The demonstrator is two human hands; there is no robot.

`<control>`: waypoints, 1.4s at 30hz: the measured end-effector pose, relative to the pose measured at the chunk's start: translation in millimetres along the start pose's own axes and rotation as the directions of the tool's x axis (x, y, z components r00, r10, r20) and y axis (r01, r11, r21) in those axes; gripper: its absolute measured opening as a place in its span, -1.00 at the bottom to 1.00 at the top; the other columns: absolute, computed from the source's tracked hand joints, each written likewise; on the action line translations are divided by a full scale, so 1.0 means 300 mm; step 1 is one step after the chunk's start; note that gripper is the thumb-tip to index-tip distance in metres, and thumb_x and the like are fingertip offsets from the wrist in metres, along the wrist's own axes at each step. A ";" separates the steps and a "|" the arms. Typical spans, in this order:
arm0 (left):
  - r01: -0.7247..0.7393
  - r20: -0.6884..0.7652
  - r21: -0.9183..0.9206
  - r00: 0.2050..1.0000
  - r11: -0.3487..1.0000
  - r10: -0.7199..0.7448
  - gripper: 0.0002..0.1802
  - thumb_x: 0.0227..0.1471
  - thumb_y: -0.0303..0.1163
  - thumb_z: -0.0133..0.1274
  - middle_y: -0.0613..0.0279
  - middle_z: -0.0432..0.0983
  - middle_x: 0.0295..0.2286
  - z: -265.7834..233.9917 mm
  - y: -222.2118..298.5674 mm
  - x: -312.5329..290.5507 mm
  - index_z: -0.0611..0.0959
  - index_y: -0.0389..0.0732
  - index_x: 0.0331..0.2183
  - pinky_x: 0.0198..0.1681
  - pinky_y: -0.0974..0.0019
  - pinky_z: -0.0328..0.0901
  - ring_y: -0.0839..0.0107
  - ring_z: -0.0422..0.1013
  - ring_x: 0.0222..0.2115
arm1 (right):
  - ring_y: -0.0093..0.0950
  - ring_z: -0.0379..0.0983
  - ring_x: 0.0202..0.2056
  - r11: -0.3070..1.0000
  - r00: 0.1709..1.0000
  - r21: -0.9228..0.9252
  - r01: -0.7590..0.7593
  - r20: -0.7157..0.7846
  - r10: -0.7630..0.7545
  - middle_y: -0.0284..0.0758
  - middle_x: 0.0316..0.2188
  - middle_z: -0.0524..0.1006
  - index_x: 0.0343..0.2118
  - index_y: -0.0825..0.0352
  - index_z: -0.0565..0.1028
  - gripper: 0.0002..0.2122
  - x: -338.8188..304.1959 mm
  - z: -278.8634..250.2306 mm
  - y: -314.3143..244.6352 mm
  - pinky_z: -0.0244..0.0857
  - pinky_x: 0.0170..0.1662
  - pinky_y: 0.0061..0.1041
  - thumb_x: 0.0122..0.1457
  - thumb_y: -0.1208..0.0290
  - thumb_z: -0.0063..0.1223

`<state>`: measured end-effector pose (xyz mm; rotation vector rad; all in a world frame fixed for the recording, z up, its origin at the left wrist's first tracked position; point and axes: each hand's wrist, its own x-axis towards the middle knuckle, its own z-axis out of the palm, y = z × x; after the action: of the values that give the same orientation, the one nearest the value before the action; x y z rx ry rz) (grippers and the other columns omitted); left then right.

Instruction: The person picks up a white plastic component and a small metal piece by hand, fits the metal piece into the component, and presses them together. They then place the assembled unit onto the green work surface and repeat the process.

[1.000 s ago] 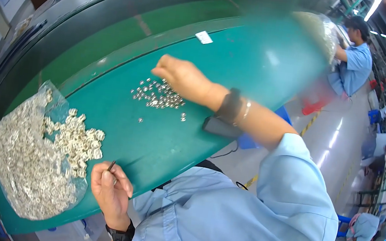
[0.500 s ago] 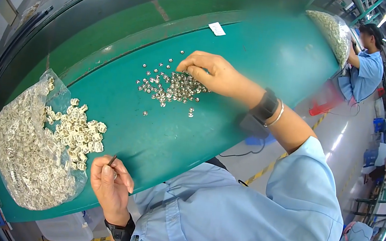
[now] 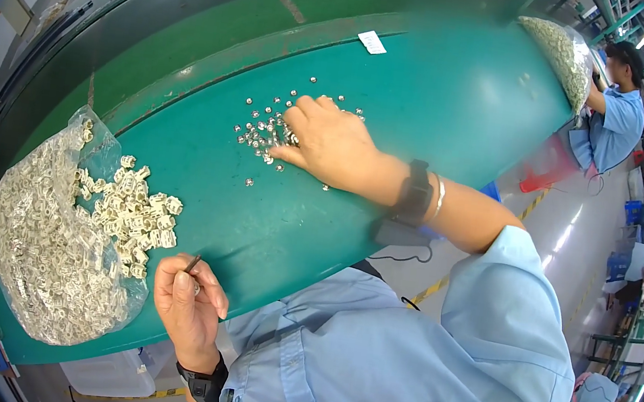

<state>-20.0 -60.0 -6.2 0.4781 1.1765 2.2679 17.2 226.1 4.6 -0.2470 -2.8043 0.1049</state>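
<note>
My left hand (image 3: 190,306) is at the table's near edge, thumb and fingers closed on a thin dark rod (image 3: 192,264). A tiny shiny bit shows under its fingers, too small to name. Small silvery metal pieces (image 3: 256,132) lie scattered on the green tabletop (image 3: 223,212). Over them rests my right hand (image 3: 330,141), palm down, thumb and fingers apart and touching the pile; it covers many of the pieces. Cream plastic parts (image 3: 137,213) are heaped by a clear plastic bag (image 3: 55,247) full of the same parts, left of my left hand.
A white paper slip (image 3: 372,42) lies toward the far side. At the far right stands another bag of pale parts (image 3: 556,57), with a person in blue (image 3: 622,118) beside it. A red container (image 3: 546,165) is below the table's right end.
My right hand has come nearer and lower over the metal pieces, its thumb and fingers now spread across them. My left hand keeps its hold on the rod, almost unmoved.
</note>
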 end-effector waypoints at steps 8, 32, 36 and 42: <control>-0.013 -0.022 -0.021 1.000 1.000 0.013 -0.79 0.22 -0.32 -0.07 0.11 0.40 -0.49 -0.003 0.002 -0.007 0.44 -0.30 -0.28 -0.77 0.49 0.24 0.49 0.32 -0.71 | -0.24 0.44 -0.49 0.983 0.998 0.173 0.069 -0.021 -0.066 -0.25 -0.47 0.47 -0.37 0.33 0.42 -0.74 0.020 0.057 0.076 0.37 -0.43 -0.33 0.21 0.18 0.00; 0.003 -0.032 0.094 1.000 0.996 0.000 -0.76 0.21 -0.28 -0.05 0.15 0.36 -0.49 -0.004 -0.004 -0.005 0.41 -0.28 -0.26 -0.79 0.51 0.19 0.51 0.27 -0.74 | -0.25 0.44 -0.22 0.910 0.990 0.404 -0.097 0.137 0.044 -0.25 -0.29 0.48 -0.19 0.35 0.51 -0.83 -0.090 -0.214 0.351 0.36 -0.15 -0.32 0.20 0.48 -0.06; 0.000 -0.043 0.119 0.999 0.993 0.005 -0.75 0.21 -0.27 -0.05 0.15 0.34 -0.49 0.005 -0.005 -0.001 0.40 -0.28 -0.26 -0.80 0.52 0.18 0.52 0.26 -0.75 | -0.28 0.45 -0.23 0.939 0.992 0.332 -0.090 0.110 0.057 -0.27 -0.32 0.47 -0.23 0.34 0.52 -0.85 -0.119 -0.216 0.371 0.36 -0.16 -0.35 0.20 0.45 -0.03; -0.027 -0.073 0.184 0.996 0.983 0.041 -0.75 0.24 -0.25 -0.11 0.22 0.31 -0.51 0.024 -0.007 -0.001 0.41 -0.27 -0.28 -0.83 0.58 0.10 0.60 0.16 -0.77 | -0.28 0.47 -0.28 0.998 0.996 0.051 -0.034 0.086 0.030 -0.27 -0.38 0.46 -0.32 0.34 0.53 -0.86 -0.162 -0.214 0.380 0.36 -0.16 -0.39 0.16 0.38 0.05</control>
<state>-15.5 -54.6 -3.8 0.4875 1.4339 2.2352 101.3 332.0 38.7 -0.2809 -2.8778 0.2011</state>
